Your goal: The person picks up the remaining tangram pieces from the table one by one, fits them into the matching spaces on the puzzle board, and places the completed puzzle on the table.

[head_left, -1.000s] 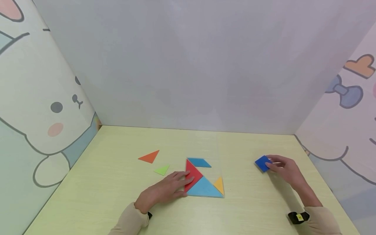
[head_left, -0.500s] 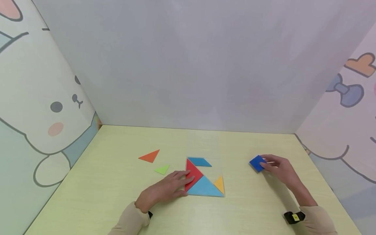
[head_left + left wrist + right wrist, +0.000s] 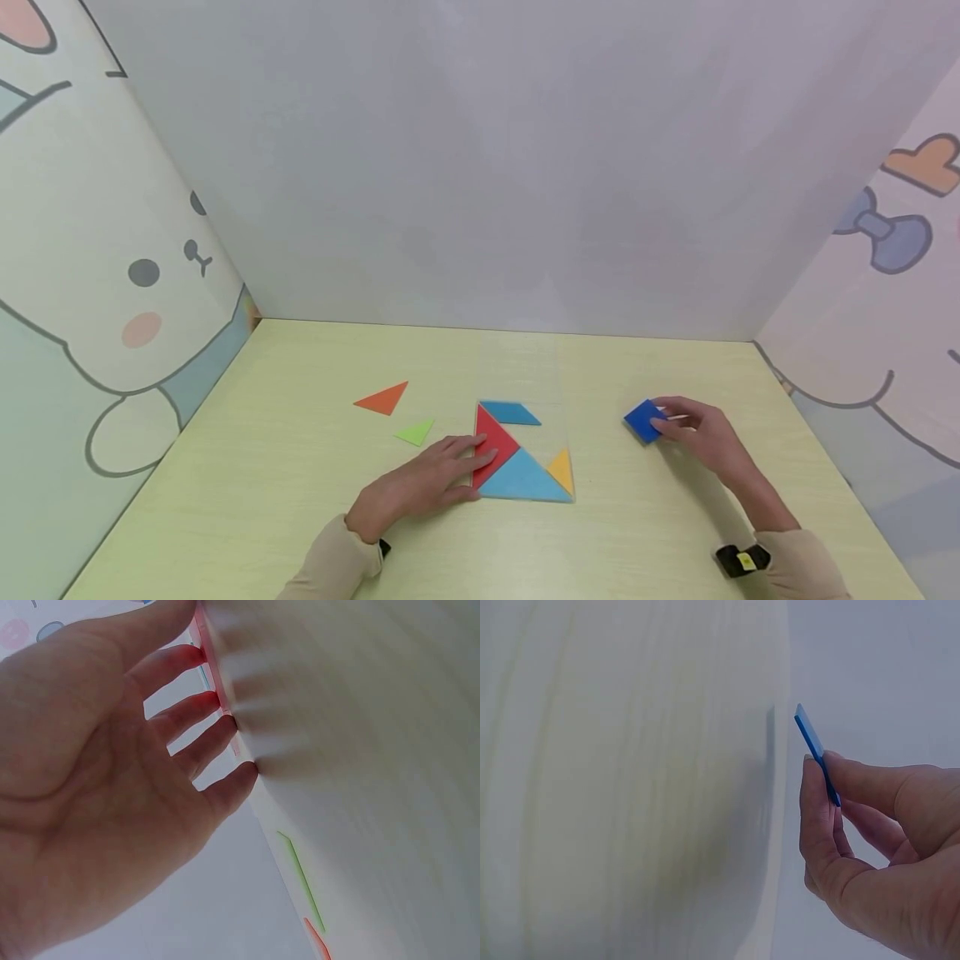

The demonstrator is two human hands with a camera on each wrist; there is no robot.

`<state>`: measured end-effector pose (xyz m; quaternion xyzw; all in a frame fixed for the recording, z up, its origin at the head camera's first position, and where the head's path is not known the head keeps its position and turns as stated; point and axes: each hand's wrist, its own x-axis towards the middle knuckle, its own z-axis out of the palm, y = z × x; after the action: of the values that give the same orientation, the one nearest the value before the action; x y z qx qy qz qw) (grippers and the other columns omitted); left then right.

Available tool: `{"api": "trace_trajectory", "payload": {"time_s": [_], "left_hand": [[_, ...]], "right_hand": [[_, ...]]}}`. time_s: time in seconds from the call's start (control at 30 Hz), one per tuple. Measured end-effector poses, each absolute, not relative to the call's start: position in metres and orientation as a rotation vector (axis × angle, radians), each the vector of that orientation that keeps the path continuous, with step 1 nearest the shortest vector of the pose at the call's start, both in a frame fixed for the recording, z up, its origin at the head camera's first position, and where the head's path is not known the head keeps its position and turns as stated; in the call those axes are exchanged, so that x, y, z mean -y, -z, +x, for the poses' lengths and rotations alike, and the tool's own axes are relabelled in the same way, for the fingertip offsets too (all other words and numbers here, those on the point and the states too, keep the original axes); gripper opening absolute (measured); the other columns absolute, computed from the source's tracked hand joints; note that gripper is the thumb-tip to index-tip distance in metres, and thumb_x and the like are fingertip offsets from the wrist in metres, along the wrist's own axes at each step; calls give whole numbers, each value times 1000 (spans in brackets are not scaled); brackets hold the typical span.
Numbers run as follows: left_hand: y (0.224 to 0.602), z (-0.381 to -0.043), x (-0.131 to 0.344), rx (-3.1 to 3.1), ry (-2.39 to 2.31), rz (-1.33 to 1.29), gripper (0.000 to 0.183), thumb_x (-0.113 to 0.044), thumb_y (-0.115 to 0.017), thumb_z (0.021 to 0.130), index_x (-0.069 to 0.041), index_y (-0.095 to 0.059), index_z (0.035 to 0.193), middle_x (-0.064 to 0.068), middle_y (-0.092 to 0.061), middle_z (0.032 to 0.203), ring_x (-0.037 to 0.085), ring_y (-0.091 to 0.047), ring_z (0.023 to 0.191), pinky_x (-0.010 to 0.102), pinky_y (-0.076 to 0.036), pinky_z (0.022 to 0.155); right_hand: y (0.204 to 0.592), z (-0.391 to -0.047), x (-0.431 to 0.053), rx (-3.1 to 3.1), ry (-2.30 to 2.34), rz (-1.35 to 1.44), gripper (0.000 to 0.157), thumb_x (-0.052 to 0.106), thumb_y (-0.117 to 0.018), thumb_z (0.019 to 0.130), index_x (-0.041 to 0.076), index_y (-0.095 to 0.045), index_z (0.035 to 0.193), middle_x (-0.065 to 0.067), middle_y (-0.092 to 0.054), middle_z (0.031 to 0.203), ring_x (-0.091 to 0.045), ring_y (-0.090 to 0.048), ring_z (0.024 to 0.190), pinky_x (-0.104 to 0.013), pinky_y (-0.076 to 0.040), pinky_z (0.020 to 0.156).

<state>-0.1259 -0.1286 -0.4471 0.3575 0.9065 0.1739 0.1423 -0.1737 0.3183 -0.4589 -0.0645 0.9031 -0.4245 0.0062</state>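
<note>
Leftmost, orange triangle (image 3: 384, 400): flat on the table (image 3: 285, 467), apart from the other shapes.
Green triangle (image 3: 416, 432): flat on the table too, between the orange one and the left hand (image 3: 416, 487).
Left hand: fingers spread, with tips touching the red triangle (image 3: 504, 450). It seems to be keeping things steady.
Red triangle: lying flat, partly under those fingers, its slanted side against the light blue triangle (image 3: 523, 481).
Blue slanted shape (image 3: 510, 413): flat, beside the red one's top.
Light blue triangle: flat, along the near side of what looks like a clear tray (image 3: 566, 427). The tray is hard to see.
Yellow triangle (image 3: 562, 472): small, by the tray's right side.
Blue square (image 3: 641, 421): tilted, up off the table, right of the tray and well apart from it.
Right hand (image 3: 701, 429): thumb and finger pinch the square by its edge. I think this step is putting a piece in. Next would need a soft pinch, a turn to line it up, then laying it flat.
</note>
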Motion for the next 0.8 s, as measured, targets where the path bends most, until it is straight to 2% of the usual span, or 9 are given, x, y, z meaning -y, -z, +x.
{"api": "trace_trajectory", "payload": {"time_s": [0.37, 0.8], "left_hand": [[450, -127, 129, -2621, -498, 1036, 63, -30, -66, 102, -16, -42, 159, 8, -37, 161, 26, -36, 144, 37, -42, 114], [449, -127, 129, -2615, -506, 1026, 64, -30, -66, 102, -17, -41, 159, 8, -37, 162, 27, -35, 145, 39, -41, 114]], "right_hand": [[458, -172, -304, -2813, 1359, -247, 38, 17, -73, 97, 1, -67, 131, -18, -66, 115, -7, -65, 95, -24, -55, 71], [461, -174, -283, -2807, 1372, -297, 35, 15, -74, 96, 2, -68, 128, -15, -67, 110, -22, -68, 96, -24, -55, 72]]}}
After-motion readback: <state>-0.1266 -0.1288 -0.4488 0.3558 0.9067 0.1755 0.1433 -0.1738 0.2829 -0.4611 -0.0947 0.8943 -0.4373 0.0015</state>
